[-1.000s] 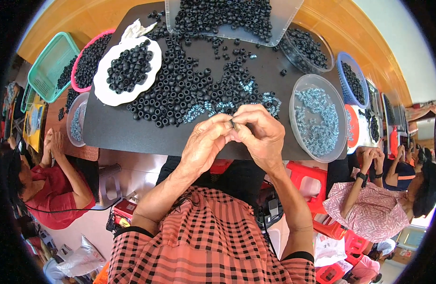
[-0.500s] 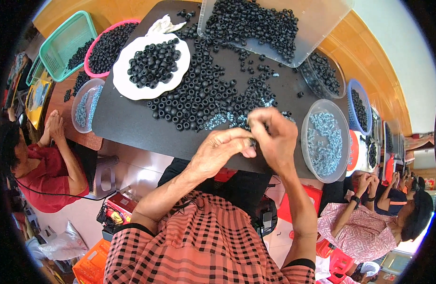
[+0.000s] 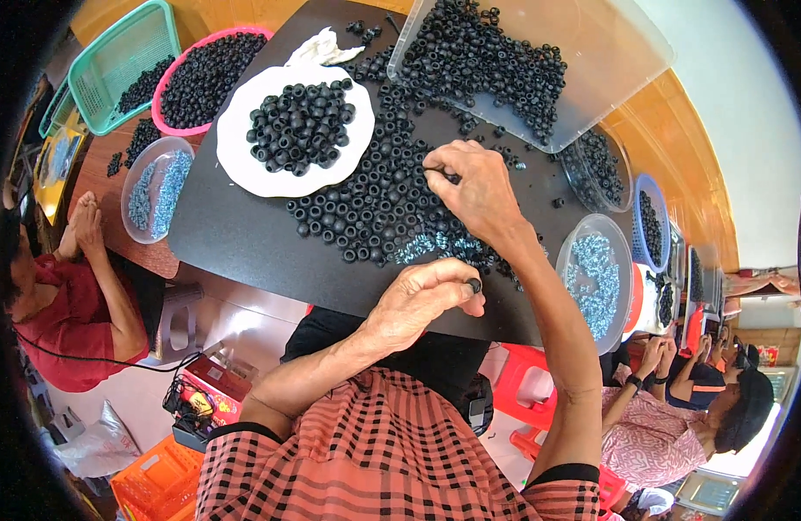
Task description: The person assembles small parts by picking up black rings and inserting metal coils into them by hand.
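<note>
Between the thumb and fingertips of my left hand [image 3: 418, 304] sits a round black bead-like piece [image 3: 473, 285], held over the table's near edge. My right hand [image 3: 474, 187] reaches over the loose black pieces, fingers pinched with a small dark piece [image 3: 453, 178] at them, partly hidden. A heap of round black pieces with holes [image 3: 366, 208] covers the middle of the dark table [image 3: 235, 226]. Small light-blue coils [image 3: 422, 247], like springs, lie at the heap's near side, between my two hands. A white plate [image 3: 231, 148] piled with black pieces stands left of the heap.
A clear bin [image 3: 592, 87] of black parts tilts at the back. A tub of blue coils [image 3: 622, 260] sits at the right. Leftward are a pink basket [image 3: 162, 104], a green basket [image 3: 170, 35] and another coil tub [image 3: 131, 208]. Other people sit on both sides.
My right hand has left my left hand and moved up and away to the heap. My left hand still holds its black piece, slightly lower and to the right.
</note>
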